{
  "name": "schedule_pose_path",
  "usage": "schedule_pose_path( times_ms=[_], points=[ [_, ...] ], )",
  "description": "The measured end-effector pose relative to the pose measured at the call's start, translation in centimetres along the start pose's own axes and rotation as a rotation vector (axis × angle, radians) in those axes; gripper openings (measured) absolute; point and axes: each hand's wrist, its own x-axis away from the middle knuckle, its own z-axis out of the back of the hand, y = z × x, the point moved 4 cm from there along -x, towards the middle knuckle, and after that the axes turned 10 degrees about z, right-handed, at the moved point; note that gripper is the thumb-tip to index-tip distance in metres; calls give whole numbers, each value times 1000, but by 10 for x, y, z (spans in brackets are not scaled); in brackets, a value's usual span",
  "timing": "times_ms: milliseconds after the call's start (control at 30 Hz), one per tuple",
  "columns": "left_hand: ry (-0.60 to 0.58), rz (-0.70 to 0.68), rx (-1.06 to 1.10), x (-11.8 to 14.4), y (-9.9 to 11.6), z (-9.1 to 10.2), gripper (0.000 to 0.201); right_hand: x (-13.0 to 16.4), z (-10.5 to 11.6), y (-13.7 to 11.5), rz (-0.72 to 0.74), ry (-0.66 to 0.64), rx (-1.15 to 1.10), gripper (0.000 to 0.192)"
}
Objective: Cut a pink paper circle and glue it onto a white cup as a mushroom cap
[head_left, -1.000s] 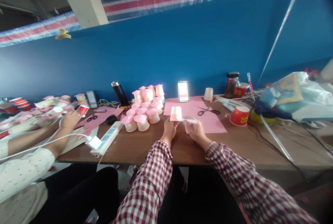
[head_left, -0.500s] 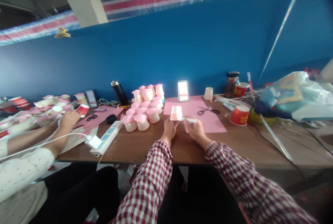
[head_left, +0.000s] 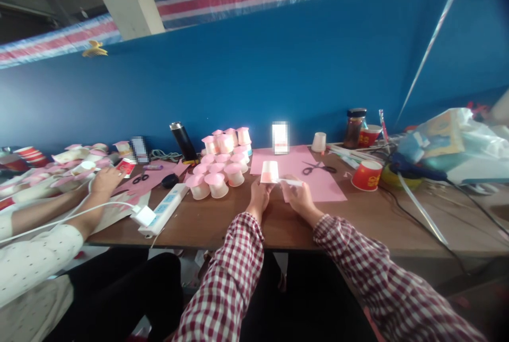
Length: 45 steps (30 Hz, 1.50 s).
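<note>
Broadly, a long brown wooden tabletop [head_left: 358, 225] runs along a blue wall, and the work sits near the middle of its near edge. On it, toward the far edge, lies a flat pink paper sheet [head_left: 296, 169] with a pair of black-handled scissors [head_left: 318, 168] resting on top. Left of the sheet stands a cluster of upturned white paper cups capped with pink paper discs [head_left: 222, 164], and nearer the near edge a white power strip [head_left: 165, 209] lies at a slant. A red printed paper cup [head_left: 366, 175] stands right of the sheet.

The left hand [head_left: 258, 200] holds a small white paper cup with a pink-tinted lower half [head_left: 269, 172] upside down just above the sheet's near edge, its fingers closed around the cup's side. The right hand [head_left: 299, 197] has its fingers pinched narrowly on a thin white stick-like tool [head_left: 290, 183], whose tip touches or nearly touches the cup; which, I cannot tell.

To do this well, I judge the cup should be held firm but not crushed, with the tool kept low against the wall and the cup turned slowly.

At the left end, another person's hand [head_left: 104, 182] rests among pink scraps.
</note>
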Motion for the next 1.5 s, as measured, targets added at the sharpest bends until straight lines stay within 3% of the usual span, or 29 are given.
schedule_pose_path(
  times_ms=[567,1067,1500],
  points=[
    [17,13,11,3,2,-2,32,0,0,1,13,19,30,31],
    [24,18,22,4,3,-3,12,0,-1,0,24,-36,64,31],
    [67,27,16,3,2,-1,14,-2,-1,-3,53,-47,46,26]
  ],
)
